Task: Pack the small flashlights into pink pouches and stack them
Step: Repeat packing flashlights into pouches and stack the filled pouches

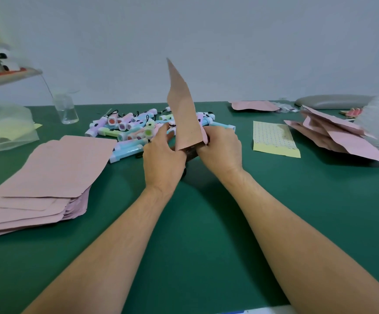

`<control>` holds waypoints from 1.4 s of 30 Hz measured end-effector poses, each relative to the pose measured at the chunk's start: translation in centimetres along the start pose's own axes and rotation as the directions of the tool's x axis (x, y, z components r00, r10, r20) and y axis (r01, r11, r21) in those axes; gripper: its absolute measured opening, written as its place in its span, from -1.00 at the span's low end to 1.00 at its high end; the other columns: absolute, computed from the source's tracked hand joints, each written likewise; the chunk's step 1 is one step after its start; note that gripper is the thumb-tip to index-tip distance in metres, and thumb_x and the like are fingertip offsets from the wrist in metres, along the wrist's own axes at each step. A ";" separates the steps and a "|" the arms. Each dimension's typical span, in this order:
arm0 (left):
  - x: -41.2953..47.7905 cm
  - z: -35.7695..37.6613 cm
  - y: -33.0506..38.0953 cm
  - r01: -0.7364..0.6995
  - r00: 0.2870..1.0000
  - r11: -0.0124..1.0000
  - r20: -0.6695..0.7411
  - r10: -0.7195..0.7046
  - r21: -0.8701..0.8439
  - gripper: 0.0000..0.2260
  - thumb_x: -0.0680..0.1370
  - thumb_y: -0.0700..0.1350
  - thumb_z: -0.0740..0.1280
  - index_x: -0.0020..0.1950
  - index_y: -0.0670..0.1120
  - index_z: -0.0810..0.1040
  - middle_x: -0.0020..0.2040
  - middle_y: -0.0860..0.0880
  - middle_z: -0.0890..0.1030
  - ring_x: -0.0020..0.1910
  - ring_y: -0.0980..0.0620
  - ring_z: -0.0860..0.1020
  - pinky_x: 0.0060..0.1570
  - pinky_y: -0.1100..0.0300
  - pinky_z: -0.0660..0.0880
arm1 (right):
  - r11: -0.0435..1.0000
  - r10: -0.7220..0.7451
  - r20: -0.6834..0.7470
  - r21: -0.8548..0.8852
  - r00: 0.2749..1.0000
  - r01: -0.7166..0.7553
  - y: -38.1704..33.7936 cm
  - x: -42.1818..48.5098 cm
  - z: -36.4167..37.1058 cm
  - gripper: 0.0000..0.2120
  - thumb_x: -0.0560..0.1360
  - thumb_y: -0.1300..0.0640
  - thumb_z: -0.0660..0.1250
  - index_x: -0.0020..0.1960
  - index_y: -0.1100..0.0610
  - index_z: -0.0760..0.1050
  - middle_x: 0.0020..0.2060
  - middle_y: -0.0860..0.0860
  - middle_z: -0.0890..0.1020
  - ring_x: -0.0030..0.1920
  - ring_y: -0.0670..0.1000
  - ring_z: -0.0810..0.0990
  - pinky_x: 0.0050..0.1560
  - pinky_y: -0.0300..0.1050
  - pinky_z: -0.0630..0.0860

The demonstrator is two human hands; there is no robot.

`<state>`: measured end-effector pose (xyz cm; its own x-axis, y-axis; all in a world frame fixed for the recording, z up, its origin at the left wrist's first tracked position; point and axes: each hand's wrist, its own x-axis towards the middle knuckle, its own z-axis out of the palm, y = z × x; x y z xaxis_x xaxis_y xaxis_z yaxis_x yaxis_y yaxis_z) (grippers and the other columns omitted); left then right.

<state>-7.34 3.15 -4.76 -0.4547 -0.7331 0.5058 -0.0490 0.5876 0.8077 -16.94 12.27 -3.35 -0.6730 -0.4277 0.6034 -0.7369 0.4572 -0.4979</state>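
Head view: left hand [163,159] and right hand [220,148] pinch the mouth of an upright pink pouch [184,109], fingers curled on its lower edges. Best to spread that mouth wide before feeding a flashlight in. Loose flashlights [136,128] lie just beyond, at 12 o'clock. On the green mat [195,223], flat pouches [48,173] sit at 9 o'clock and a pouch heap [338,137] at 2 o'clock, with a grey wall [206,41] behind.

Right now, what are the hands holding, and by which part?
Both the left hand and right hand grip one pink pouch at its lower end; the rest stands upright above them.
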 end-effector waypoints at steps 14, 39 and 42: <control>0.1 0.2 0.0 -0.033 0.999 0.999 -0.016 0.033 -0.024 -0.42 0.50 -0.28 0.16 0.53 -0.04 0.42 0.30 0.04 0.60 0.23 -0.01 0.52 0.19 0.06 0.54 | 0.943 0.291 0.286 0.077 0.913 -0.325 -0.3 0.0 0.4 -0.78 0.45 0.10 0.19 -0.33 0.13 0.48 -0.36 0.04 0.57 -0.37 0.10 0.48 -0.31 -0.09 0.38; 1.1 0.4 -1.9 -0.213 0.975 0.975 0.052 0.216 -0.066 -0.68 0.64 0.24 0.23 -0.16 0.12 0.62 -0.17 0.08 0.60 -0.14 0.13 0.57 -0.05 0.17 0.53 | 0.761 -0.143 0.289 0.644 0.946 -0.082 -5.3 -1.7 0.3 -0.59 0.57 0.48 0.05 0.20 0.23 0.58 0.04 -0.05 0.63 0.06 -0.15 0.57 0.18 -0.38 0.45; 0.7 0.7 -1.0 -0.123 0.976 0.959 0.142 0.164 -0.257 -0.64 0.70 0.26 0.17 -0.07 0.14 0.65 -0.09 0.10 0.63 -0.08 0.21 0.60 -0.03 0.28 0.56 | 0.800 -0.137 0.257 0.599 0.957 -0.047 -4.9 -1.7 0.3 -0.58 0.56 0.47 0.05 0.31 0.31 0.52 0.12 0.00 0.59 0.00 -0.22 0.46 0.07 -0.54 0.37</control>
<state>-8.20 2.26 -5.42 -0.5783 -0.5708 0.5830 0.2375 0.5659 0.7896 -12.19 10.55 -2.14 -0.5592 -0.6724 0.4851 -0.5956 -0.0813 -0.7992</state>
